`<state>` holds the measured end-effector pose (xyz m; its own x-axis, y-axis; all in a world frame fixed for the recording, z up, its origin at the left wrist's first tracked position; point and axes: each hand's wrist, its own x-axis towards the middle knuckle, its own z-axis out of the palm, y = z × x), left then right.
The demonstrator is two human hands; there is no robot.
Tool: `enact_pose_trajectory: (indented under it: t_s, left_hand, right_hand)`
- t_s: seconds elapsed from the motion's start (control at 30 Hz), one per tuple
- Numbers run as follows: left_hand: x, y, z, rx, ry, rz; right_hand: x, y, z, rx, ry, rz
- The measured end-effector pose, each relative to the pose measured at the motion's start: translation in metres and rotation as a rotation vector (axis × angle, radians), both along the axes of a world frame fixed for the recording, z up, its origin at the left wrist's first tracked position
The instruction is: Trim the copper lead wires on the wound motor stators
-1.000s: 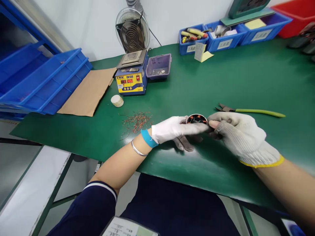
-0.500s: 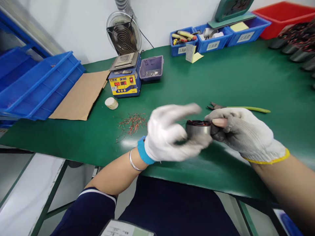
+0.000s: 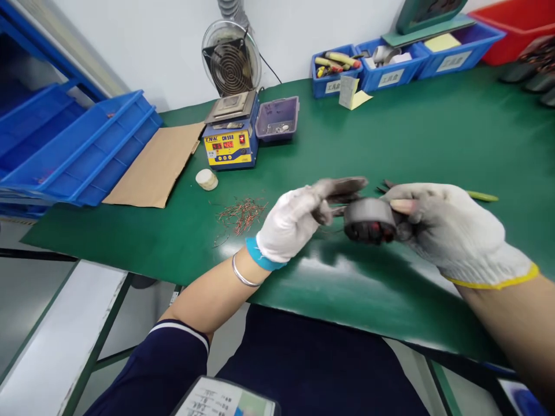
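My right hand [image 3: 451, 231], in a white glove greyed at the fingers, grips the right side of a motor stator [image 3: 369, 212]. This is a short steel ring with dark and reddish windings inside, held above the table with the windings facing down and toward me. My left hand [image 3: 295, 222], also gloved, is just left of the stator. Its grey-stained fingers stretch toward the ring, apart and blurred; whether they touch it I cannot tell. Behind my right hand lie cutting pliers with a green handle [image 3: 482, 196], partly covered by the glove.
Copper wire clippings [image 3: 243, 215] lie left of my hands. Beyond them stand a round white tub [image 3: 207, 179], a yellow-and-blue heating unit [image 3: 229, 147] and a purple tray [image 3: 277, 118]. Blue tool boxes [image 3: 336, 86] line the wall. Cardboard [image 3: 156, 164] lies beside blue bins [image 3: 82, 156].
The stator has been turned over: its windings faced up before and face down toward me now. My left hand has drawn back from around it to its left side.
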<state>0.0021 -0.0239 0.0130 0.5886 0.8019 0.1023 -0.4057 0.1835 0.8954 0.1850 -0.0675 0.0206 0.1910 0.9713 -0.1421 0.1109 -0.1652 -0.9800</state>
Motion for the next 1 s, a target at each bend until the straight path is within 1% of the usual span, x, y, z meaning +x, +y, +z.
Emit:
enact_pose_trajectory:
  t_s: [0.03,0.07,0.1,0.13,0.17,0.2,0.23,0.27,0.33,0.37,0.4,0.43,0.47,0.5,0.53,0.57,0.6,0.63,0.67,0.7,0.73,0.8,0.9,0.93,0.97,1.0]
  left_hand:
    - [0.001,-0.001,0.0,-0.052,0.032,0.009]
    - [0.003,-0.001,-0.002,-0.115,0.104,-0.035]
    - [0.004,0.0,-0.003,-0.158,0.197,-0.127]
    - [0.005,0.0,-0.005,-0.155,0.296,-0.247]
    - [0.006,0.001,-0.008,-0.086,0.38,-0.327]
    - [0.006,0.002,-0.01,0.054,0.453,-0.333]
    - [0.006,0.003,-0.012,0.253,0.522,-0.256]
    - [0.005,0.003,-0.014,0.486,0.589,-0.12]
    - [0.004,0.004,-0.018,0.908,0.709,0.158]
    - [0.003,0.005,-0.02,1.056,0.759,0.244]
    - [0.002,0.005,-0.022,1.156,0.797,0.296]
    - [0.002,0.006,-0.023,1.211,0.821,0.332]
    - [0.002,0.006,-0.024,1.237,0.831,0.349]
    - [0.002,0.007,-0.025,1.243,0.833,0.354]
    - [0.002,0.008,-0.026,1.237,0.83,0.35]
    - [0.002,0.008,-0.026,1.225,0.828,0.339]
    - [0.002,0.009,-0.026,1.208,0.829,0.325]
    - [0.002,0.009,-0.026,1.191,0.833,0.311]
    - [0.002,0.009,-0.025,1.179,0.835,0.301]
    - [0.002,0.009,-0.024,1.17,0.838,0.293]
    - [0.002,0.009,-0.024,1.164,0.84,0.287]
    - [0.002,0.01,-0.023,1.165,0.843,0.278]
    - [0.004,0.013,-0.023,1.169,0.886,0.242]
    - [0.004,0.015,-0.024,1.16,0.912,0.214]
    - [0.004,0.017,-0.025,1.14,0.943,0.179]
    - [0.004,0.02,-0.027,1.111,0.975,0.134]
  right_hand:
    - [0.001,-0.001,-0.001,-0.008,-0.007,0.02]
    - [0.003,-0.002,-0.003,-0.008,-0.06,0.049]
    - [0.006,-0.004,-0.005,0.001,-0.15,0.082]
    - [0.008,-0.005,-0.007,0.023,-0.261,0.119]
    - [0.01,-0.006,-0.009,0.052,-0.377,0.146]
    - [0.01,-0.006,-0.01,0.072,-0.473,0.159]
    - [0.009,-0.006,-0.01,0.073,-0.518,0.151]
    - [0.007,-0.005,-0.01,0.05,-0.495,0.133]
    - [0.001,-0.003,-0.008,-0.02,-0.293,0.096]
    - [-0.002,-0.002,-0.007,-0.049,-0.174,0.09]
    - [-0.005,-0.001,-0.006,-0.072,-0.087,0.098]
    - [-0.005,-0.001,-0.006,-0.081,-0.055,0.108]
    - [-0.004,-0.002,-0.006,-0.07,-0.094,0.103]
    - [-0.001,-0.003,-0.006,-0.029,-0.199,0.077]
    - [0.003,-0.004,-0.006,0.052,-0.354,0.031]
    - [0.007,-0.004,-0.005,0.172,-0.534,-0.024]
    - [0.012,-0.004,-0.004,0.328,-0.714,-0.052]
    - [0.016,-0.002,-0.002,0.486,-0.877,-0.03]
    - [0.02,0.0,0.0,0.614,-1.007,0.04]
    - [0.022,0.003,0.002,0.696,-1.098,0.142]
    - [0.023,0.007,0.003,0.736,-1.157,0.24]
    - [0.024,0.013,0.003,0.736,-1.214,0.384]
    - [0.028,0.014,-0.005,0.719,-1.199,0.473]
    - [0.031,0.012,-0.008,0.685,-1.178,0.494]
    - [0.034,0.008,-0.011,0.618,-1.15,0.518]
    - [0.037,0.004,-0.014,0.512,-1.115,0.545]
